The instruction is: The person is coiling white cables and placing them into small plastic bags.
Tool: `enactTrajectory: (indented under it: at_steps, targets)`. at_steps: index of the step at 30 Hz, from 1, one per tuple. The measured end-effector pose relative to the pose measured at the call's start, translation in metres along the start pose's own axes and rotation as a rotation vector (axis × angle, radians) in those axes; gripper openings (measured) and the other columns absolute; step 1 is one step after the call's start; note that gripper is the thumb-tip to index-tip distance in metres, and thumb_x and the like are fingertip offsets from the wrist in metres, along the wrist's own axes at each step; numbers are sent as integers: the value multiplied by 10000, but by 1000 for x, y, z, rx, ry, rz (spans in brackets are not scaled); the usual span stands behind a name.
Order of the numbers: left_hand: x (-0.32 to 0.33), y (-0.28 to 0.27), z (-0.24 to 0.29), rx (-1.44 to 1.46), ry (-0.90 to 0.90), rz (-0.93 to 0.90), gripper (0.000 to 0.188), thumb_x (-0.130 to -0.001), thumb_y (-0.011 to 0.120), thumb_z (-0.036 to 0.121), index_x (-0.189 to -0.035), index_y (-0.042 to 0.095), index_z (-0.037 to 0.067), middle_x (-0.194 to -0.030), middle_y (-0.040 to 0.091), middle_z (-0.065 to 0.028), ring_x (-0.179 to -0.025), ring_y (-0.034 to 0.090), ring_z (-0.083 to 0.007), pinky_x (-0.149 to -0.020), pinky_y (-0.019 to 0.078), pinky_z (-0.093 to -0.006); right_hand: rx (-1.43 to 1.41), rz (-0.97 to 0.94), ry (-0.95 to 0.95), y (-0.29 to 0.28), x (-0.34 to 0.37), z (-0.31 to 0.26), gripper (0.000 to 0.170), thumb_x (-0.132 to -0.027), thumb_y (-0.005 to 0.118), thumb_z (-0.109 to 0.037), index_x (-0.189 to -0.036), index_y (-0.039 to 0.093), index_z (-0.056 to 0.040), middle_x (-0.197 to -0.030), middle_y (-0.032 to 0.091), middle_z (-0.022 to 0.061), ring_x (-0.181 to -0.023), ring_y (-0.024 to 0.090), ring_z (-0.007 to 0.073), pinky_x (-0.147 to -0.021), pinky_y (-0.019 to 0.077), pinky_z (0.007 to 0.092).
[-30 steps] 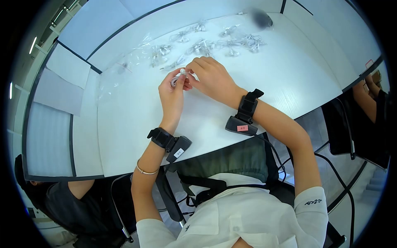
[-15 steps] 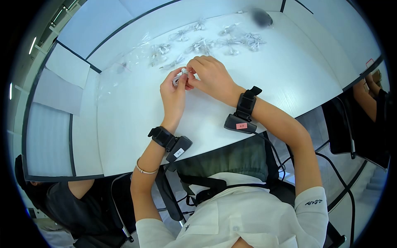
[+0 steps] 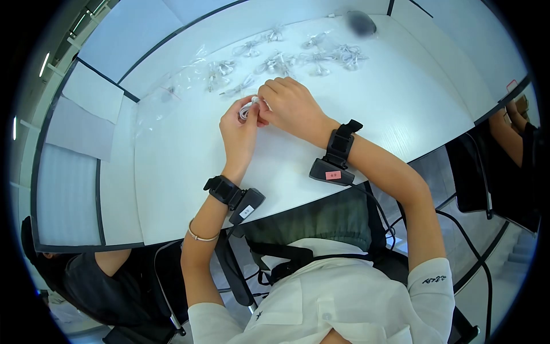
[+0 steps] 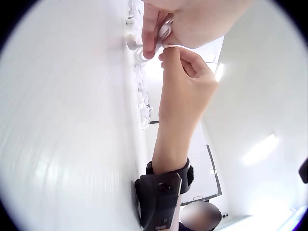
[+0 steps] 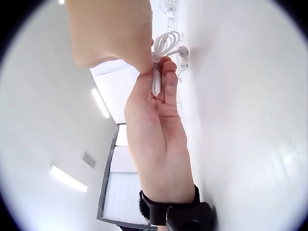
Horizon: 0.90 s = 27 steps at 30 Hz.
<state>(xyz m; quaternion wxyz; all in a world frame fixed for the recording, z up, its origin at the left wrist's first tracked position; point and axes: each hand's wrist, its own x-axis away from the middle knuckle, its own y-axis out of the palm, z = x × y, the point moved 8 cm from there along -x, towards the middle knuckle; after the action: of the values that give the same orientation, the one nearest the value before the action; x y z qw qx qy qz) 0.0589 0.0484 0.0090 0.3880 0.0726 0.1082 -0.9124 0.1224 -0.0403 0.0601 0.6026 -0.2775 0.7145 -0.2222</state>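
Observation:
A coiled bundle of white earphone cable (image 3: pixel 245 112) is between the two hands over the table, with its loops (image 5: pixel 166 42) fanned out in the right wrist view. A white earbud (image 5: pixel 183 51) sticks out from the bundle's side. The left hand (image 3: pixel 239 126) holds the coil between thumb and fingers. Beside it, the right hand (image 3: pixel 295 108) pinches the bundle near its middle, where the cable is gathered tight. The right fingertips are largely hidden behind that hand in the head view. In the left wrist view, part of the cable (image 4: pixel 165 31) shows between the left fingers.
Several white cable bundles (image 3: pixel 279 63) lie across the back of the white table (image 3: pixel 189 178). Clear plastic bags (image 3: pixel 172 94) rest at the left rear. A dark blurred object (image 3: pixel 361 24) sits at the back right. Low partition panels (image 3: pixel 91 109) border the table.
Both hands stay together at the bundle. The right wrist has shifted slightly to the left, and the grip looks nearly the same.

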Motion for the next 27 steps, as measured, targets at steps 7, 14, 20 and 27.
enactTrajectory:
  at_steps: [7,14,20,27]
  targets:
    - [-1,2,-2,40,23,-20,229,-862,506,74,-1024,578,-70,-728,626,-112,-592,613,-139,-547,485,-226,-157,9,85,4,1,10,92,-683,592,-100,-703,532,-33,-698,551,98,-690,539,258,-677,452,344]
    - [-2,1,-1,50,26,-31,228,-870,499,57,-1043,564,-78,-719,610,-97,-581,572,-121,-547,470,-228,-247,32,81,4,1,14,107,-704,588,-112,-702,514,-35,-695,544,101,-693,529,264,-677,439,353]
    - [-1,4,-3,71,20,-60,227,-869,506,54,-1041,558,-85,-712,594,-93,-570,549,-117,-534,458,-231,-363,21,82,7,1,20,113,-697,608,-74,-743,514,-34,-689,542,83,-680,527,236,-674,432,328]
    - [-3,-1,5,128,42,-46,222,-882,507,78,-1039,567,-66,-706,590,-81,-579,533,-107,-539,434,-221,-468,47,159,-1,-3,21,124,-720,612,-123,-731,517,-45,-692,551,75,-672,543,236,-644,437,331]
